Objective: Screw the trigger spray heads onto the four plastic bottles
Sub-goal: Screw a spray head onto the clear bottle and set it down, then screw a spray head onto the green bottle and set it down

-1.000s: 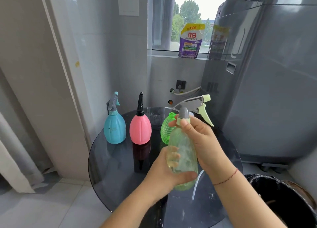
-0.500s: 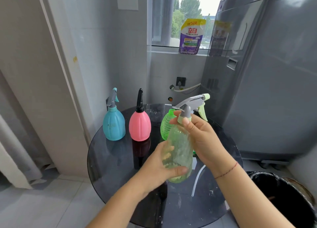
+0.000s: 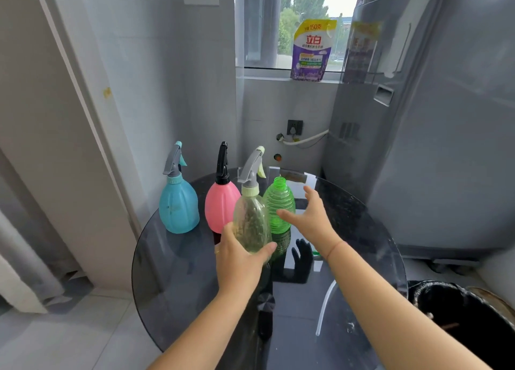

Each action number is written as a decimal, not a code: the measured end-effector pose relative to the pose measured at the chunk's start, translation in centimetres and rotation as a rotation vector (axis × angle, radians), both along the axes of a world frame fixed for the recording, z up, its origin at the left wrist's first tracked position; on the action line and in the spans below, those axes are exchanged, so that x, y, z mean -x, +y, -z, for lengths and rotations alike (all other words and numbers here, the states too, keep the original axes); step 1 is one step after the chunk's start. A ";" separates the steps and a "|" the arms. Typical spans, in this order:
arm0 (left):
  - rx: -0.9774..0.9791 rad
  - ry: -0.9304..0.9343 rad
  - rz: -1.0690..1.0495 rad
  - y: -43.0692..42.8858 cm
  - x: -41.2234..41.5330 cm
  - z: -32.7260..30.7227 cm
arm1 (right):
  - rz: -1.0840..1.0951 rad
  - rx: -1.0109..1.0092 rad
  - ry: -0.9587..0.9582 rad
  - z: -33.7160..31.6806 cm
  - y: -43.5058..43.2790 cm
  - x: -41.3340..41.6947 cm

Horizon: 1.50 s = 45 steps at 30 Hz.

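My left hand grips the lower part of a clear pale-green bottle, which carries a grey trigger spray head with a pale-green collar. My right hand is open with fingers spread, right beside a bright green ribbed bottle whose neck is open, with no spray head on it. A blue bottle with a grey trigger head and a pink bottle with a black trigger head stand at the back left of the round dark glass table.
A large grey appliance stands close behind the table on the right. A black bin sits low at the right. A purple detergent pouch rests on the window sill. White wall and door frame are at the left.
My right hand has let go of the grey spray head and moved right, next to the green bottle. My left hand has carried the clear bottle back toward the pink one.
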<state>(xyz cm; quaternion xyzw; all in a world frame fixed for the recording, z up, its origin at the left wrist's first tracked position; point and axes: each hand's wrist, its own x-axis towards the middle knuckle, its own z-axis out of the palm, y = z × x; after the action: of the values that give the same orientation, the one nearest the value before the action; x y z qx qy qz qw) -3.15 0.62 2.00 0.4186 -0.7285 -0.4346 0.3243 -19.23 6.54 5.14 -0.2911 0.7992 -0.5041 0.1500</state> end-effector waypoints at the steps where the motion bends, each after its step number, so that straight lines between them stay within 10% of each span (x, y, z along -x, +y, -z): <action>1: -0.005 -0.001 -0.004 -0.1 0.4 0.2 | -0.005 -0.021 0.032 0.3 -0.9 0.4; 31: 0.016 -0.096 -0.225 -0.4 12.2 1.7 | 0.019 0.115 -0.014 2.6 3.9 5.7; 45: 0.128 0.145 0.360 5.9 1.6 -0.4 | -0.308 0.114 -0.154 -2.8 9.4 -1.4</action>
<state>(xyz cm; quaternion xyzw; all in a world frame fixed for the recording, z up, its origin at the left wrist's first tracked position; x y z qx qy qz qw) -4.77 6.53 2.39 0.2276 -0.7925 -0.4673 0.3190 -17.83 15.92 7.95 -0.3784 0.7015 -0.5404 0.2695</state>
